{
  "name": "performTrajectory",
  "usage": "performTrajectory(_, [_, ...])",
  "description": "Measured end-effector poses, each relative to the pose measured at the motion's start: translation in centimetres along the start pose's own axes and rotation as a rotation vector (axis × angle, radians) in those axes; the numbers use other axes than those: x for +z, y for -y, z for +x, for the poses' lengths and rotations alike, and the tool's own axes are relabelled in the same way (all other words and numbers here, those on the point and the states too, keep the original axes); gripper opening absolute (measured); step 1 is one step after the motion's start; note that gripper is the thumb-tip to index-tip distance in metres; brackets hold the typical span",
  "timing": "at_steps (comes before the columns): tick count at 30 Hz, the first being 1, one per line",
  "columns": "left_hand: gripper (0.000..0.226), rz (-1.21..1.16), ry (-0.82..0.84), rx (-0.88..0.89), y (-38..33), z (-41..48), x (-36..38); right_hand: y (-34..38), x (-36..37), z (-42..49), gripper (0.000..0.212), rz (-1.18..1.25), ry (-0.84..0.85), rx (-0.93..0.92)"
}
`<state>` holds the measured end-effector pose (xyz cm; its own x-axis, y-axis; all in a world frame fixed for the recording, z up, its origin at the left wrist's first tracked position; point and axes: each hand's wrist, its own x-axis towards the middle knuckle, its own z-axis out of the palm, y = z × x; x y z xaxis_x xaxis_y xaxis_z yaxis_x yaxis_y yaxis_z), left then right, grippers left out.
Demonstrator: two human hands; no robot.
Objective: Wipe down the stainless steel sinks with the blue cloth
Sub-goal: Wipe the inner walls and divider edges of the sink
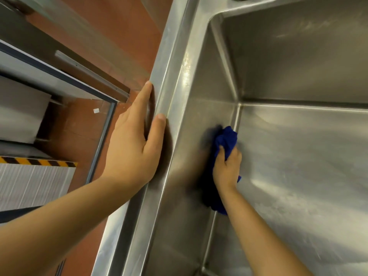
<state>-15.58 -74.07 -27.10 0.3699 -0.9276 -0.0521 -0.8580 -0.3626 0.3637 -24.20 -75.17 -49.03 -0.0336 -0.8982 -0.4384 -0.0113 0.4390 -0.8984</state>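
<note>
Head view: my right hand [227, 168] grips the bunched blue cloth [227, 140] against the left wall of the deep stainless steel sink [298, 156] to scrub it, while my left hand [133, 144], fingers straight, braces on the rim [171, 76] for balance.

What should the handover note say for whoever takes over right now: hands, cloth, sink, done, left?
Left hand: open, fingers straight along the outer edge of the stainless steel sink's rim, thumb on top.
Right hand: grips the bunched blue cloth, pressing it against the basin's left inner wall, low, near the floor seam.
Done: cannot tell how much is wiped; pale streaks show on the basin floor.
Left: probably the rest of the walls, the floor and the rim. Only this basin is in view.
</note>
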Motion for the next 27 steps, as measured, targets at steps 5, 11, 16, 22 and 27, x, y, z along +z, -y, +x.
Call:
performTrajectory(5, [0.058, -0.007, -0.008, 0.01, 0.0, 0.1, 0.0, 3.2, -0.2, -1.8, 0.03, 0.048, 0.01, -0.069])
performTrajectory(11, [0.057, -0.024, -0.019, -0.022, -0.5, -0.2, 0.0, 4.2, 0.3, -0.9, 0.038, 0.077, -0.011, -0.24])
performTrajectory(16, [0.057, -0.027, 0.008, -0.041, -0.5, -0.2, 0.0, -1.9, -0.3, 1.6, 0.028, -0.051, -0.023, 0.102])
performTrajectory(22, [0.058, -0.053, 0.013, -0.032, -0.4, -0.1, -0.1, -0.5, 0.1, 5.5, 0.034, 0.016, -0.015, 0.138])
performTrajectory(27, [0.057, -0.03, 0.008, -0.016, -0.2, -0.2, -0.1, -1.9, -0.3, 3.5, 0.036, -0.062, 0.003, 0.046])
